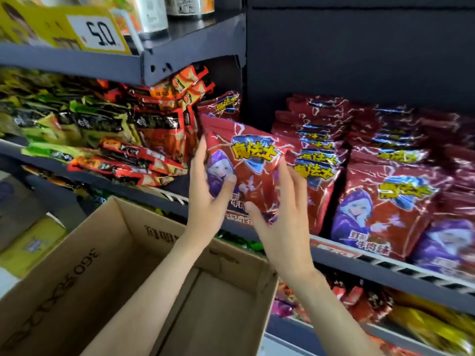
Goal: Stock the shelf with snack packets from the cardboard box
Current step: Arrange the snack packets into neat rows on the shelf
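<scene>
A shiny red snack packet (246, 165) is being held up between the left hand (208, 194) and right hand (280, 222), just before the grey metal shelf (385, 268). Below the hands, the brown cardboard box (84, 265) is looking empty, so little stocking is being left.

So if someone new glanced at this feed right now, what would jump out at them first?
Probably the red snack packet at centre frame, held up between the left hand and right hand in front of the shelf. Right of it, rows of matching red packets already stand on that shelf. Below the arms, the open cardboard box shows only bare bottom.
</scene>
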Available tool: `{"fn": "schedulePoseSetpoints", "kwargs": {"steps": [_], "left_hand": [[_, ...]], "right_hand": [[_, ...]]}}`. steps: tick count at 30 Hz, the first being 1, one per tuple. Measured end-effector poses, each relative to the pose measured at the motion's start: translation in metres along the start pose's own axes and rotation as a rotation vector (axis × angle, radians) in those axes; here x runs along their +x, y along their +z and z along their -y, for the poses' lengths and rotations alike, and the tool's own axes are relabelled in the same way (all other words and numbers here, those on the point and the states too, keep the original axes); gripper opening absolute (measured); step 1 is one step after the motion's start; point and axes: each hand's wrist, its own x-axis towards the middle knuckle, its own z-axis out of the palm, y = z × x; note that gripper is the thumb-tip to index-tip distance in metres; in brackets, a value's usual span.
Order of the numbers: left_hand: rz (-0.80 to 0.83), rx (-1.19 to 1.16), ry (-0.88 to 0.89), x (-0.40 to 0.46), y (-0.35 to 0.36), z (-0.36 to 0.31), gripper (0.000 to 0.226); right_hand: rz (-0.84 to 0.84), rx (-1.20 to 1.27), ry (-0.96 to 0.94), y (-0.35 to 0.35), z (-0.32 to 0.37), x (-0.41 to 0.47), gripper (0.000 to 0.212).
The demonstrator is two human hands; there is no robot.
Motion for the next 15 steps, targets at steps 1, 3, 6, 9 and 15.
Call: {"fn": "schedulePoseSetpoints", "kwargs": {"steps": [1, 3, 6, 9, 15], "left_hand": [[0.053, -0.005, -0.013, -0.007, 0.013, -0.008, 0.069], [0.146, -0.002, -0.047, -0.017, 0.041, -0.021, 0.070], [0.218, -0.009, -0.047, -0.031, 0.078, -0.036, 0.072], [0.282, 0.013, 0.017, -0.048, 0.117, -0.051, 0.073], [0.435, 0.026, 0.117, -0.093, 0.212, -0.092, 0.067]], "right_hand": [[-0.030, -0.004, 0.016, -0.014, -0.006, -0.004, 0.085], [-0.048, 0.037, 0.074, -0.043, -0.014, -0.012, 0.085], [-0.077, 0.064, 0.151, -0.087, -0.025, -0.026, 0.082], [-0.137, 0.084, 0.238, -0.134, -0.040, -0.048, 0.078], [-0.280, -0.012, 0.330, -0.236, -0.086, -0.091, 0.076]]}}
